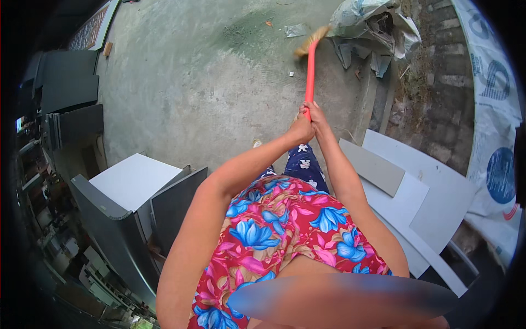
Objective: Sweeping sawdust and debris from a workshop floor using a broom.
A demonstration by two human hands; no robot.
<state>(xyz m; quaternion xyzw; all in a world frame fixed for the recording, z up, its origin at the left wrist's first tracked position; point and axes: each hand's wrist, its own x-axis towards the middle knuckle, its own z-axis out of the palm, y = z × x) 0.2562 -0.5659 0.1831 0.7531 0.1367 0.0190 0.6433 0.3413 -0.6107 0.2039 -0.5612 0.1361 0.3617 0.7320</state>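
Both my hands are wrapped round the red handle of a broom [310,71]. My right hand [315,112] grips farther up the handle, and my left hand [302,129] closes round its near end, just below. The broom reaches away from me, and its straw-coloured bristles [312,42] fan out on the concrete floor [181,82], slightly blurred. Beside the bristles lies a crumpled clear plastic scrap [296,30]. A small white bit [291,74] and an orange-brown leaf [268,23] are on the floor nearby.
A torn white sack [378,22] lies at the far right beside a low ledge. Grey and white panels [378,167] are stacked to my right. Left of me stand a white-topped panel piece [136,181] and dark panels [71,93]. Dark green dust [246,35] marks the far floor.
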